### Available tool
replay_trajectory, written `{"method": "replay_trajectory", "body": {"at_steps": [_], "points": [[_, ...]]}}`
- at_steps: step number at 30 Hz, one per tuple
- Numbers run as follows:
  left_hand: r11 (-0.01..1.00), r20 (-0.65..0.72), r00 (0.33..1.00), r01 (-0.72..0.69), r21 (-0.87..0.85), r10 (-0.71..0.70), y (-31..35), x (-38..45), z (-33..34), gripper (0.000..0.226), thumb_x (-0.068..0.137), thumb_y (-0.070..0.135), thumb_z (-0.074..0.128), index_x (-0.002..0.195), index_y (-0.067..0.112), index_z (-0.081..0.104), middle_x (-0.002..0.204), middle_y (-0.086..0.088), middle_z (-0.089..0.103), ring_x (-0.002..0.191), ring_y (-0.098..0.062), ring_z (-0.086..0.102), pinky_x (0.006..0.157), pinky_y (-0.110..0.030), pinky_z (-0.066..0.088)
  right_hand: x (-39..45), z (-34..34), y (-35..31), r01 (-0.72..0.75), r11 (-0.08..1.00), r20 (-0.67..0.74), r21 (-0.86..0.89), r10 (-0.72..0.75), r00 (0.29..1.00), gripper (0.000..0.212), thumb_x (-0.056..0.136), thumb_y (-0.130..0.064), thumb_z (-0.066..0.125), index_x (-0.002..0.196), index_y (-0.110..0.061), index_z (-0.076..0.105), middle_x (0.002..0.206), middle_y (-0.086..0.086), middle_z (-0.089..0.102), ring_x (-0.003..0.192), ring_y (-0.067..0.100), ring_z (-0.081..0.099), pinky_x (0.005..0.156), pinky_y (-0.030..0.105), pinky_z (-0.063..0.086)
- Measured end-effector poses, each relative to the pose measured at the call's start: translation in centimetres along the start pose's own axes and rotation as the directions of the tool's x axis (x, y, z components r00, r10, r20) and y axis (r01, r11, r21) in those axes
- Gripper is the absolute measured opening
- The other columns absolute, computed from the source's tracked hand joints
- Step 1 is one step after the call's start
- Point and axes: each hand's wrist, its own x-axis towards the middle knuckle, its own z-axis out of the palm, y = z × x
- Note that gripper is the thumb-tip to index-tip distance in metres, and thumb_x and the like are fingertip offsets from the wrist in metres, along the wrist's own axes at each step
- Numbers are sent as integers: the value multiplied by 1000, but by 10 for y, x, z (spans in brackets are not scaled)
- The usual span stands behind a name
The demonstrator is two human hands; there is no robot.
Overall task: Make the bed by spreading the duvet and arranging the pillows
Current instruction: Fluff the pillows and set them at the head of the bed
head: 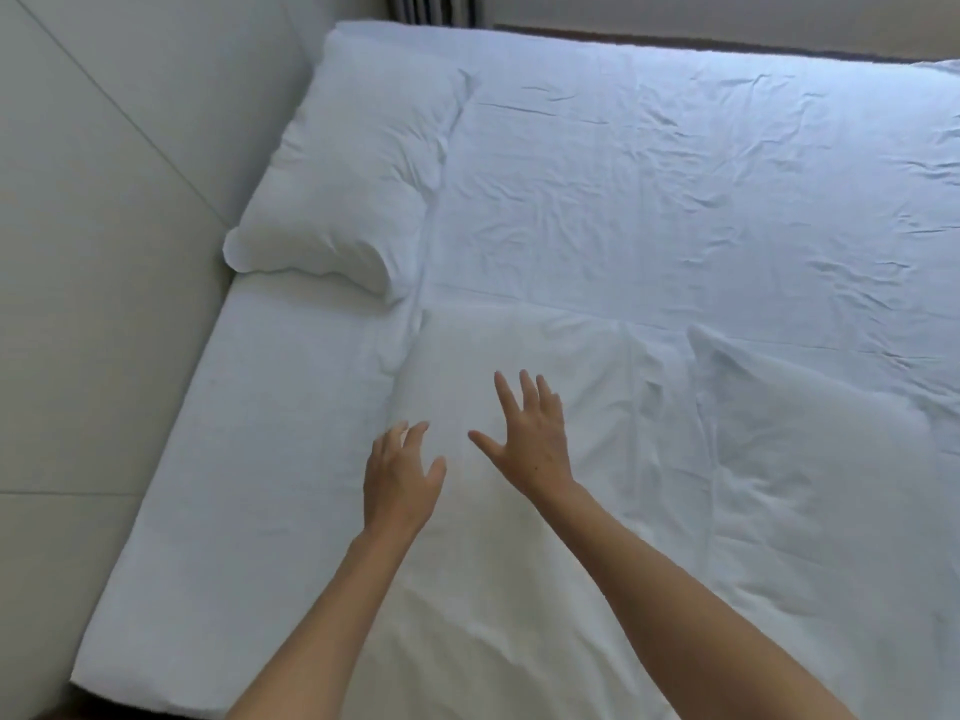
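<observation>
A white duvet (pixel 675 210) covers most of the bed, wrinkled, with a folded-over part (pixel 597 511) in the near half. One white pillow (pixel 353 174) lies along the bed's left end, against the padded headboard. My left hand (pixel 400 475) hovers over the duvet's near left edge with fingers apart and slightly curled. My right hand (pixel 530 433) is spread flat just above the folded duvet, fingers wide. Neither hand holds anything. A bare strip of white sheet (pixel 249 485) shows between the duvet edge and the headboard.
A pale padded headboard (pixel 104 252) fills the left side. Dark curtain folds (pixel 436 7) and a dark strip (pixel 727 44) run behind the bed's far edge. A raised fold of duvet (pixel 779 397) stands at the right.
</observation>
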Motion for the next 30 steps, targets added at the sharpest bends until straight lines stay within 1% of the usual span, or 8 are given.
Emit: {"method": "replay_trajectory", "body": {"at_steps": [8, 13, 17, 19, 22, 26, 28, 30], "points": [[989, -158, 979, -139, -39, 132, -66, 178, 55, 55, 91, 37, 57, 141, 21, 44, 149, -7, 36, 140, -23, 27, 111, -38, 33, 214, 121, -35, -16, 1000, -101, -25, 14, 995, 95, 73, -83, 27, 151, -30, 23, 156, 14, 25, 145, 38, 16, 114, 57, 14], [977, -356, 914, -214, -9, 196, -93, 311, 110, 48, 93, 37, 50, 135, 15, 50, 142, -15, 42, 134, -32, 35, 108, -44, 36, 293, 192, -5, -77, 997, -352, -7, 69, 933, 92, 74, -82, 33, 147, -27, 35, 151, 13, 37, 141, 36, 29, 113, 56, 18], [966, -496, 829, -234, 114, 259, -125, 404, 127, 54, 90, 33, 52, 139, 12, 44, 141, -25, 40, 131, -41, 36, 107, -50, 35, 349, 216, -3, -77, 995, -485, 62, 98, 869, 98, 72, -85, 33, 150, -25, 28, 153, 12, 34, 143, 33, 27, 115, 51, 20], [910, -457, 805, -231, 345, 378, -145, 442, 127, 78, 81, 34, 68, 147, 13, 32, 146, -29, 32, 135, -45, 29, 110, -52, 28, 369, 225, -6, -39, 993, -529, 115, 94, 843, 100, 72, -86, 33, 152, -26, 23, 155, 11, 30, 145, 32, 22, 116, 49, 17], [799, -310, 842, -213, 562, 442, -168, 492, 120, 107, 71, 45, 75, 153, 18, 12, 153, -31, 13, 142, -46, 13, 113, -57, 14, 392, 235, -9, 12, 990, -568, 142, 72, 820, 102, 71, -87, 34, 152, -28, 20, 156, 9, 28, 146, 31, 19, 117, 49, 15], [761, -275, 853, -197, 618, 444, -171, 540, 112, 105, 74, 63, 56, 153, 24, 1, 155, -29, -3, 144, -44, -1, 114, -58, 1, 412, 241, -9, 68, 979, -567, 193, 55, 822, 103, 69, -85, 39, 153, -29, 17, 157, 8, 26, 146, 30, 16, 117, 48, 13], [749, -314, 837, -159, 643, 447, -166, 561, 104, 93, 82, 51, 54, 153, 22, 2, 154, -31, 4, 143, -46, 4, 113, -58, 3, 414, 243, -8, 93, 967, -568, 239, 61, 821, 103, 70, -83, 42, 153, -29, 17, 157, 5, 28, 147, 28, 16, 118, 46, 13], [762, -367, 817, -128, 635, 444, -159, 576, 96, 75, 85, 31, 53, 150, 18, 19, 143, -31, 28, 133, -47, 27, 108, -57, 20, 416, 245, -7, 112, 950, -562, 291, 75, 824, 103, 70, -82, 44, 153, -29, 17, 155, 3, 31, 146, 26, 18, 118, 45, 15]]}}
